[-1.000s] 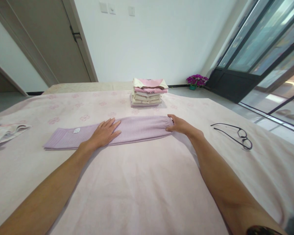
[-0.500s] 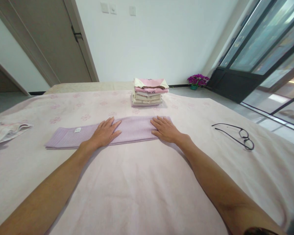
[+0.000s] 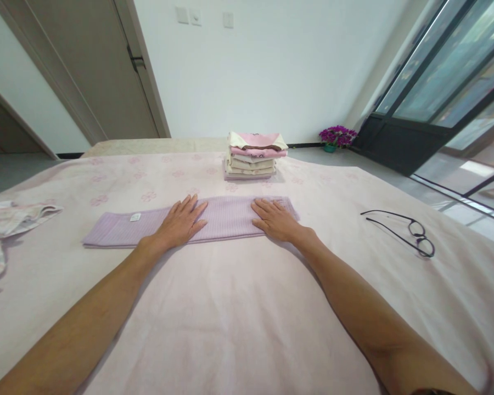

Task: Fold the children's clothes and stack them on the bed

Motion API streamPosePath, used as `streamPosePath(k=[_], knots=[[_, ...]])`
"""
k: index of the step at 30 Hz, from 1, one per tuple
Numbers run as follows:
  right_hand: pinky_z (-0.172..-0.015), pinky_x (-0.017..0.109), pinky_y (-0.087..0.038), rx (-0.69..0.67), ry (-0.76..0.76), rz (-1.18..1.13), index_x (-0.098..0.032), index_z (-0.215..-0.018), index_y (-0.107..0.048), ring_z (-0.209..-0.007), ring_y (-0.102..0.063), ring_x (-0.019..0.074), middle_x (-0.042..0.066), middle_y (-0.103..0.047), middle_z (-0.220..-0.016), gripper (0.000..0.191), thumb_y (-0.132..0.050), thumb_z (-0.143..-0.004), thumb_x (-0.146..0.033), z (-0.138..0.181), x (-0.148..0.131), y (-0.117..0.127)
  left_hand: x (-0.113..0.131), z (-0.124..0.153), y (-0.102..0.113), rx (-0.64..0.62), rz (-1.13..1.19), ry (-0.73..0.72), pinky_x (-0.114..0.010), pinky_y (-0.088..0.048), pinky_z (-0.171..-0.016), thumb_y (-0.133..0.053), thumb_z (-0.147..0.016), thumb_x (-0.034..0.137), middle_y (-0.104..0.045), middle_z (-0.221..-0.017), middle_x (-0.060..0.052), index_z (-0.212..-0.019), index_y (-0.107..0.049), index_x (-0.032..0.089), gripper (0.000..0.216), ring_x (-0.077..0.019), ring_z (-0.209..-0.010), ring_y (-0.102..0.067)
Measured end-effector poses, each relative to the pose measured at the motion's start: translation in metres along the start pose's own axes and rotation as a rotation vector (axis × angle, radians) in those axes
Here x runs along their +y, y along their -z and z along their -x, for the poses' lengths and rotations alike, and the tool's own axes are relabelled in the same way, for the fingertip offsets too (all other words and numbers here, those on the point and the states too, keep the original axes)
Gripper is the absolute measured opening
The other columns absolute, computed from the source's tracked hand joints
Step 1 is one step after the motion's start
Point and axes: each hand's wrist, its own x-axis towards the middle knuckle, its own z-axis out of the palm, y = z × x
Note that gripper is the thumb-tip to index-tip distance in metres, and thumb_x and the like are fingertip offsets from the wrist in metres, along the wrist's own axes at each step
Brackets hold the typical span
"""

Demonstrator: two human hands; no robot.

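A long, narrow folded lilac knit garment (image 3: 226,216) lies across the pink bed cover (image 3: 247,307), with a small white label near its left end. My left hand (image 3: 181,222) rests flat on its middle, fingers stretched out. My right hand (image 3: 274,219) lies flat on its right part, fingers spread and pointing left. Neither hand grips the cloth.
A stack of folded clothes (image 3: 253,156) in pink and cream stands just behind the garment. Black glasses (image 3: 407,236) lie to the right. Loose patterned clothing (image 3: 8,225) sits at the left edge. A potted purple flower (image 3: 337,137) stands on the floor by glass doors.
My right hand let go of the garment's right end and slid left, now lying flat on it. The left hand stayed in place. The view shifted slightly.
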Motion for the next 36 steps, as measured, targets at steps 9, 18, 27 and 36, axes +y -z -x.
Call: streamPosePath(k=[9,18,27,36], knots=[[-0.12,0.047,-0.019,0.082,-0.053,0.015,-0.015,-0.151,-0.037,-0.148,-0.025,0.026,0.011,-0.03,-0.161,0.061,-0.022,-0.103,-0.048,-0.009,-0.015,0.003,0.001,-0.001,0.001,-0.074,-0.032,-0.002,-0.046,-0.02,-0.119,-0.026,-0.103,0.05,-0.026,-0.162,-0.013,-0.155,-0.031,0.019,0.061,-0.0275,-0.15,-0.021],[-0.12,0.05,-0.018,0.09,-0.157,0.063,-0.019,-0.153,-0.036,-0.148,-0.025,0.0297,0.009,-0.031,-0.16,0.07,-0.021,-0.1,-0.061,-0.007,-0.01,-0.016,-0.005,0.011,0.007,-0.075,-0.048,0.037,-0.049,-0.015,-0.119,-0.027,-0.101,0.055,-0.027,-0.162,-0.013,-0.155,-0.032,0.02,0.064,-0.0312,-0.15,-0.018],[-0.12,0.05,-0.019,0.079,-0.164,0.052,-0.021,-0.154,-0.034,-0.148,-0.025,0.0291,0.008,-0.029,-0.161,0.071,-0.018,-0.099,-0.063,-0.009,-0.009,-0.018,-0.082,0.07,0.007,-0.148,-0.125,0.282,-0.053,-0.011,-0.117,-0.021,-0.098,0.06,-0.026,-0.162,-0.014,-0.157,-0.027,0.023,0.069,-0.035,-0.15,-0.016],[-0.12,0.05,-0.019,0.084,-0.164,0.055,-0.02,-0.154,-0.035,-0.147,-0.027,0.0287,0.008,-0.031,-0.16,0.072,-0.018,-0.099,-0.064,-0.009,-0.009,-0.017,-0.118,0.103,0.009,-0.105,-0.049,0.466,-0.054,-0.02,-0.115,-0.021,-0.096,0.058,-0.027,-0.162,-0.009,-0.155,-0.03,0.024,0.068,-0.0343,-0.148,-0.02]])
